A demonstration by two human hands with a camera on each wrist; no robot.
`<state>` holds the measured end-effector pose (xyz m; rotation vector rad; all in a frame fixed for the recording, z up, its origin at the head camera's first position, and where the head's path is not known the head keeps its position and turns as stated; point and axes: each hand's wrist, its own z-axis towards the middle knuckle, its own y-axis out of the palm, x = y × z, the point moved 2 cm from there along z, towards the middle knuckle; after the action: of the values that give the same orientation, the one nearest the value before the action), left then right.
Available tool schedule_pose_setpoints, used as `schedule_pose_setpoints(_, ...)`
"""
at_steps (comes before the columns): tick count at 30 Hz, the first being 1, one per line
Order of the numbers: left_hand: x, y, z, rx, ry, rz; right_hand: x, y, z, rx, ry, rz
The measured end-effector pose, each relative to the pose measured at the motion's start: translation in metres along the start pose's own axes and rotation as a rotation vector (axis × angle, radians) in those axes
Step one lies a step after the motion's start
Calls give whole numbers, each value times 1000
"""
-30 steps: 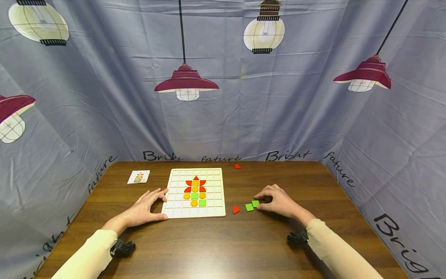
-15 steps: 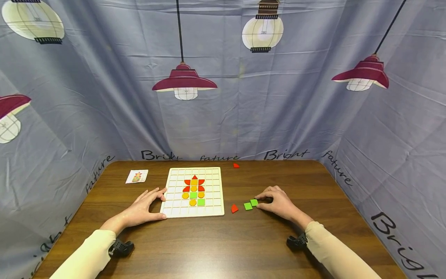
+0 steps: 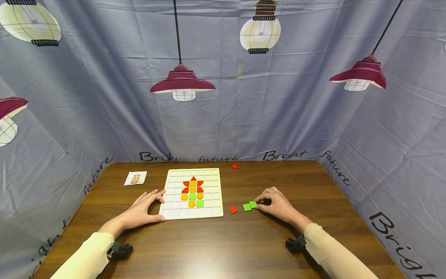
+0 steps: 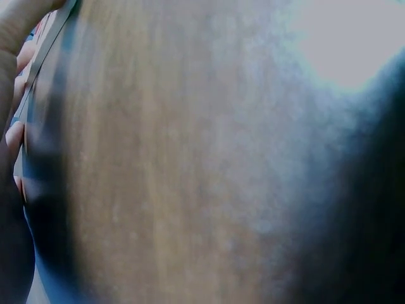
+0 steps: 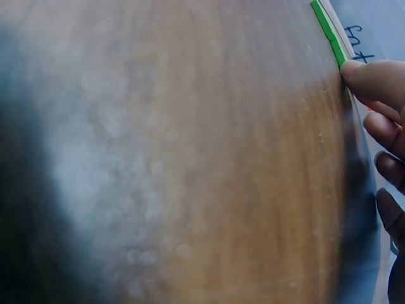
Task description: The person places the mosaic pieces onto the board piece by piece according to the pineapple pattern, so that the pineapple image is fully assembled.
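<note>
A pale gridded board lies left of the table's middle, bearing red, yellow and green flat tiles in a flower-like pattern. Along its left edge rests my left hand, thumb at the near corner and fingers spread farther up. My right hand pinches a green square tile between thumb and forefinger, low at the table. That tile touches or overlaps the corner of another green square tile. In the right wrist view, the thumb meets the end of the green tiles, seen edge-on.
A red tile with a curved side lies between board and green tiles. Another red tile sits near the back edge. Back left is a small picture card. Grey printed curtains surround the brown wooden table.
The green tile at my right fingertips has shifted slightly against the other green tile. The left hand stays at the board's edge. The whole head view has drifted slightly.
</note>
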<state>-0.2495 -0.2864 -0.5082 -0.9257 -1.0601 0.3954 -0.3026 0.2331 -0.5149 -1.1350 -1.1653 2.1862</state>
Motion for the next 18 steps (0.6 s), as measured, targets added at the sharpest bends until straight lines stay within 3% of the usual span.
schedule_pose_setpoints(8, -1, 2, 0, -2, 7, 2, -2, 1, -1, 21, -70, -52)
schedule_pose_setpoints(18, 2, 0, 1, -9, -1, 1, -8, -14, 8, 68, 7, 24)
